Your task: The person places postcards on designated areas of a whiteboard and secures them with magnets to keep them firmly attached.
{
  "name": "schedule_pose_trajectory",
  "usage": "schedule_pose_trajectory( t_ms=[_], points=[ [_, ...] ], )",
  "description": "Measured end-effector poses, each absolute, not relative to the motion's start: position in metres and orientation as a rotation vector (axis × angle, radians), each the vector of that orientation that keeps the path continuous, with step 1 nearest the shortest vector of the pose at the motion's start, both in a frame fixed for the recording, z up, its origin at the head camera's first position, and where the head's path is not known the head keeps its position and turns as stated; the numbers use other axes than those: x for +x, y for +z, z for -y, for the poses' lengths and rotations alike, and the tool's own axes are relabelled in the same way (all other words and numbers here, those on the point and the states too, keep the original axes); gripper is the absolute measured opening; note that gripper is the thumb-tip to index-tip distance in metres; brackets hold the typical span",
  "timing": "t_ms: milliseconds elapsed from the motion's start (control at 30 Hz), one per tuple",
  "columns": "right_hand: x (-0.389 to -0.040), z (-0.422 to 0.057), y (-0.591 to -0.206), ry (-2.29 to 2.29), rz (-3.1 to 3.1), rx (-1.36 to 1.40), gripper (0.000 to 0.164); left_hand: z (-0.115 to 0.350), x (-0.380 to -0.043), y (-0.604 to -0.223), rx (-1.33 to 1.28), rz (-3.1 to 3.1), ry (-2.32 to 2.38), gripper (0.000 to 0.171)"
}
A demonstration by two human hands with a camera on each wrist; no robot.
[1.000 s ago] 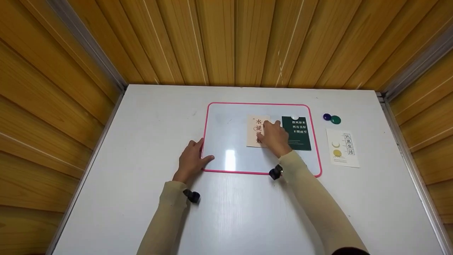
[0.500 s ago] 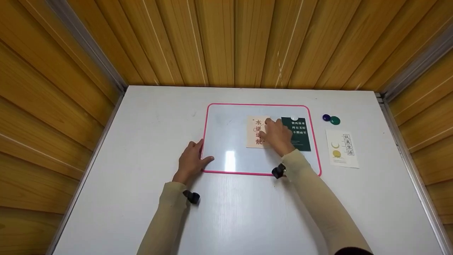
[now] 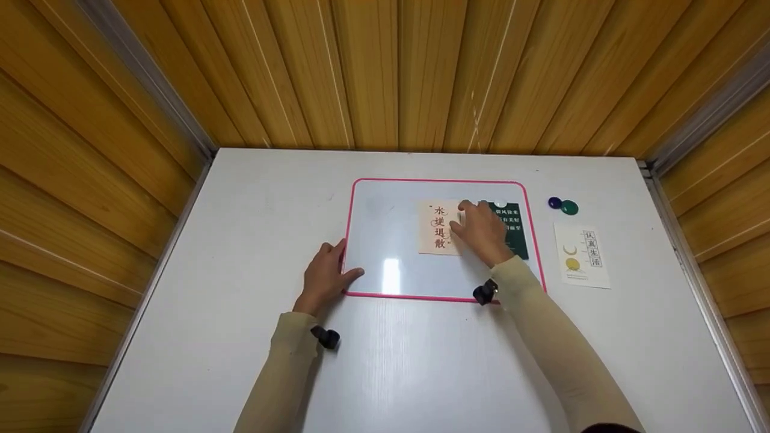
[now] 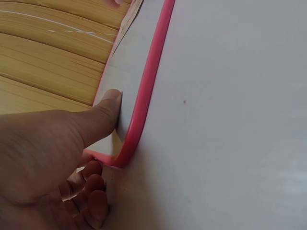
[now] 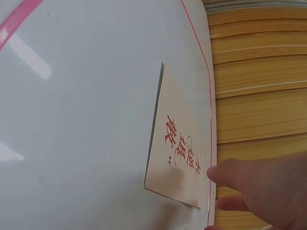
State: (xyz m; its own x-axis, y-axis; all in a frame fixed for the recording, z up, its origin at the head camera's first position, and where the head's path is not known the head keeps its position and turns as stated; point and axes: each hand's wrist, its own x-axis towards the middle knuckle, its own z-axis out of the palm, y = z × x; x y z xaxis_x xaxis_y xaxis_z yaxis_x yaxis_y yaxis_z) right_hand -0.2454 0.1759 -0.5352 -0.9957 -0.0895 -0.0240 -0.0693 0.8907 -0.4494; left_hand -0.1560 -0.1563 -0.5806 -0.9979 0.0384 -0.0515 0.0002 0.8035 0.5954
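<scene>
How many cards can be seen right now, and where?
3: the peach card on the whiteboard; the dark green card beside it, partly behind the right hand; the white card on the table, to the whiteboard's right. More could be hidden under the hand.

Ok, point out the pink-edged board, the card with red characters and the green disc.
Pink-edged board (image 3: 382, 231): head view, bare white surface.
Card with red characters (image 3: 439, 228): head view, middle of printed face.
Green disc (image 3: 569, 207): head view, middle of top.

I face a white table (image 3: 415, 373). Wood-grain panelling (image 3: 373, 72) stands along its far edge; a matching left wall (image 3: 90, 198) and right wall (image 3: 737, 231) flank me. Grey metal strips (image 3: 150, 69) line both corners.
</scene>
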Motion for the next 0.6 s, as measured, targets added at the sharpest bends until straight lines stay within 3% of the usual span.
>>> schedule_pose_trajectory(
  t_ms=[600],
  points=[
    [-0.26,-0.234,-0.533,-0.828,-3.05,-0.113,0.047,0.157,-0.156,-0.58,0.031,-2.931,0.973,0.086]
  ],
)
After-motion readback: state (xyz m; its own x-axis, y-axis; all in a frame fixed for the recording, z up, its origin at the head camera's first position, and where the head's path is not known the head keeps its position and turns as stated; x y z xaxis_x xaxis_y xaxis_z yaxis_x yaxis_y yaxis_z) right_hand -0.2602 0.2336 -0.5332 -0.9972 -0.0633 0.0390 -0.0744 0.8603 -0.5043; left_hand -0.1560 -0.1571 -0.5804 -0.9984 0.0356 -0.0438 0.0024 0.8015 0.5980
